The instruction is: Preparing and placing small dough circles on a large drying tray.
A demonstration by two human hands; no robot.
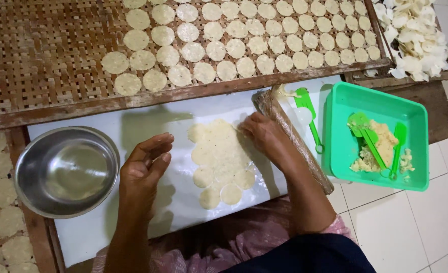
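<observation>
The flat dough sheet lies on the white counter between both hands, long way near to far — the right hand touches its far right edge, fingers bent, while the left hand hovers just left, half curled and empty.

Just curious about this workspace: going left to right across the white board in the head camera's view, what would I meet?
Steel bowl → left hand → flattened dough sheet with cut rounds → right hand → green plastic tray holding dough and green cutters.
</observation>
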